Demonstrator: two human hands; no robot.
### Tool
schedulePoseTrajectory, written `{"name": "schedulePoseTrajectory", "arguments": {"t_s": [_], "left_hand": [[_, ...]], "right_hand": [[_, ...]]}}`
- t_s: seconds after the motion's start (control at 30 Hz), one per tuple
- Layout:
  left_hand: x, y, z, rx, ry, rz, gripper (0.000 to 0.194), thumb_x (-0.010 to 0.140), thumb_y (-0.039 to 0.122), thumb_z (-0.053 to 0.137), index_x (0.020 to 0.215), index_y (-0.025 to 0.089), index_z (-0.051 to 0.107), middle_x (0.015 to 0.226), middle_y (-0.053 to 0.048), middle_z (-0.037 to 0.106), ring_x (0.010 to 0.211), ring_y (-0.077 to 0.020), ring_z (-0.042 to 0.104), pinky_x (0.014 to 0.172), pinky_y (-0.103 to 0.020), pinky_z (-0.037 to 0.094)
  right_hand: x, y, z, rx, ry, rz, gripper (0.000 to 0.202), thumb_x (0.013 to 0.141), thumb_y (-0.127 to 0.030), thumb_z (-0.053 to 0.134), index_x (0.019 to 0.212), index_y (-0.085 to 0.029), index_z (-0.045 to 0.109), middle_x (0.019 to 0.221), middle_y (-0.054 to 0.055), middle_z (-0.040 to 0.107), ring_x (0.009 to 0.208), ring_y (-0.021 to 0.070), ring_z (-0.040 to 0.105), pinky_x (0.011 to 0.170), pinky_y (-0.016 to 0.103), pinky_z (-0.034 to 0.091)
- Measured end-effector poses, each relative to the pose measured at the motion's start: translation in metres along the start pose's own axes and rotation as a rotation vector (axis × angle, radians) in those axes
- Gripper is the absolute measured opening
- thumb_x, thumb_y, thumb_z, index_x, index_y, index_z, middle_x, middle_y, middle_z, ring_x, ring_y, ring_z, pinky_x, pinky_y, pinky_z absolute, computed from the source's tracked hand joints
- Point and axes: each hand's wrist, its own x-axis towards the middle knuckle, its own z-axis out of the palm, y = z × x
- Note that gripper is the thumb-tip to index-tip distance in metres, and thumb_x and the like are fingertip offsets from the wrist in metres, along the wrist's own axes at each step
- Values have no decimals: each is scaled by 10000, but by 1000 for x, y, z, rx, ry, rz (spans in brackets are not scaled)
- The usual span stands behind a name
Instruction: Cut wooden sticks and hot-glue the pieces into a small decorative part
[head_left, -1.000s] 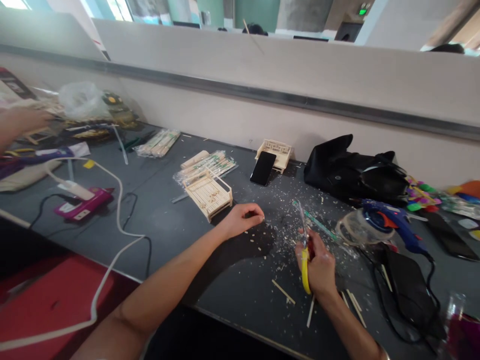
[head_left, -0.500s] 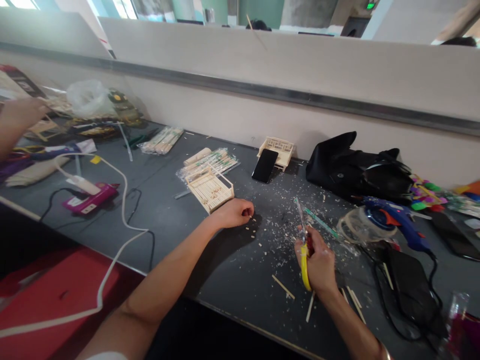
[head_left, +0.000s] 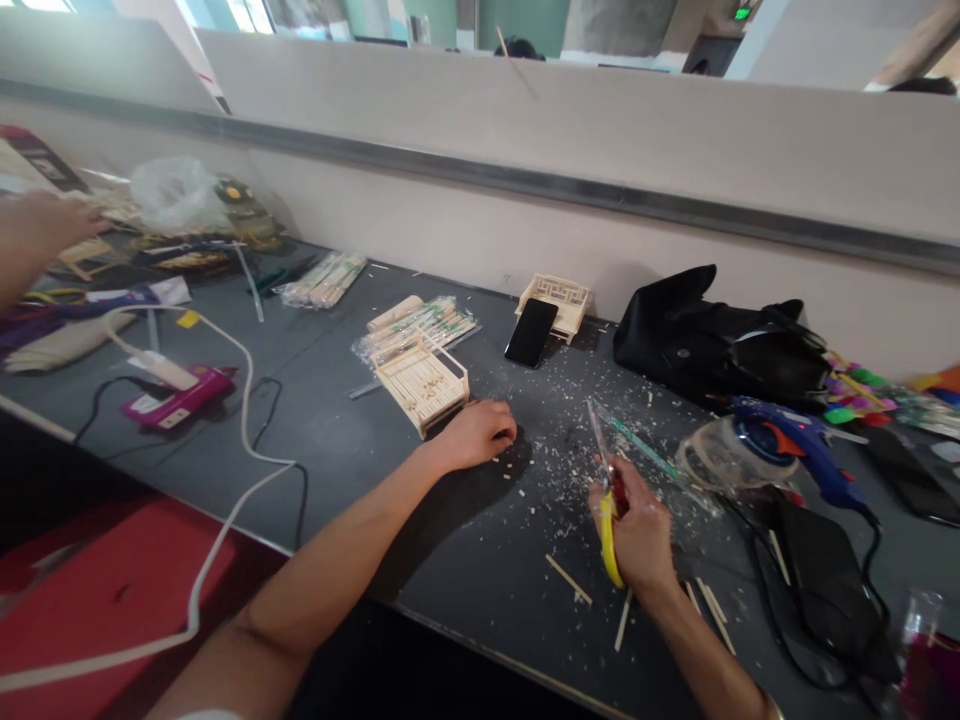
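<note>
My left hand (head_left: 478,435) rests low over the table beside a small slatted wooden model (head_left: 424,385), its fingers curled down in a pinch. Whatever lies between those fingertips is hidden or too small to name. In my right hand (head_left: 637,525) is a pair of scissors (head_left: 609,540) with yellow handles, blades pointing away from me. Small wood offcuts (head_left: 559,465) litter the tabletop between both hands. A thin wooden stick (head_left: 568,579) lies near the right hand, with several more sticks (head_left: 716,605) by the wrist.
Behind stand a phone (head_left: 531,332) leaning on a small wooden bench model (head_left: 566,297), and packed sticks (head_left: 439,325). A black bag (head_left: 712,340), a blue glue gun (head_left: 806,450) and a black case (head_left: 825,570) lie right. Leftward are a power strip (head_left: 180,398) and another person's hand (head_left: 45,225).
My left hand has shifted slightly right and toward me, its fingers turned further down. The right hand with the scissors has hardly moved. At far left, the other person's hand has moved slightly.
</note>
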Motion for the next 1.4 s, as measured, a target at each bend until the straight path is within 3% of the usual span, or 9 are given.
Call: {"name": "schedulePoseTrajectory", "arguments": {"t_s": [0.1, 0.2, 0.3, 0.43, 0.57, 0.7, 1.1, 1.4], "left_hand": [[1, 3, 1, -20, 17, -26, 136, 778, 85, 587, 694, 188, 617, 776, -25, 603, 788, -187, 574, 784, -319, 409], [2, 11, 1, -189, 106, -62, 126, 801, 114, 587, 698, 182, 606, 766, -23, 592, 747, -173, 559, 743, -306, 418], [-1, 25, 4, -591, 165, -144, 81, 839, 220, 603, 771, 177, 612, 749, -11, 603, 691, -148, 545, 665, -276, 418], [-5, 47, 12, -1176, 148, -191, 250, 754, 360, 749, 763, 159, 601, 699, 6, 625, 612, -108, 530, 634, -263, 425], [-7, 60, 18, -1458, 172, -202, 348, 647, 372, 866, 731, 140, 620, 658, 12, 621, 598, -95, 539, 610, -240, 428], [-8, 66, 20, -1509, 224, -213, 341, 614, 331, 897, 725, 132, 644, 685, 6, 643, 598, -87, 548, 600, -219, 436], [-8, 68, 21, -1513, 280, -189, 321, 626, 299, 887, 725, 142, 625, 670, 14, 639, 597, -87, 550, 557, -198, 446], [-10, 67, 21, -1519, 271, -188, 319, 645, 287, 877, 766, 144, 619, 683, 15, 639, 598, -87, 560, 571, -206, 456]], "right_hand": [[0, 0, 0, -7, -2, -21, 325, 839, -371, 481, 1011, -173, 674, 619, -4, 644, 461, 146, 542, 471, 243, 448], [-1, -1, 0, -18, 9, -35, 320, 846, -374, 483, 1008, -178, 677, 602, -6, 639, 463, 148, 560, 466, 238, 448], [-3, -4, 1, -55, -11, -49, 318, 861, -376, 476, 1025, -189, 674, 599, -9, 641, 455, 154, 574, 460, 241, 454], [-6, -10, 1, -91, -73, -114, 320, 864, -322, 473, 1080, -191, 669, 637, -6, 671, 450, 152, 586, 476, 241, 476], [-9, -10, 3, -153, -90, -167, 367, 854, -277, 484, 1164, -182, 656, 704, 20, 707, 525, 169, 631, 547, 257, 518], [-12, -5, 6, -210, -79, -194, 442, 797, -251, 524, 1218, -193, 645, 780, 44, 730, 628, 194, 672, 609, 280, 537], [-11, -8, 3, -249, -36, -281, 453, 783, -215, 525, 1215, -183, 654, 780, 52, 736, 613, 190, 662, 579, 269, 523], [-15, -3, 4, -188, -116, -237, 476, 740, -178, 517, 1201, -184, 639, 755, 29, 749, 591, 178, 688, 558, 244, 523]]}}
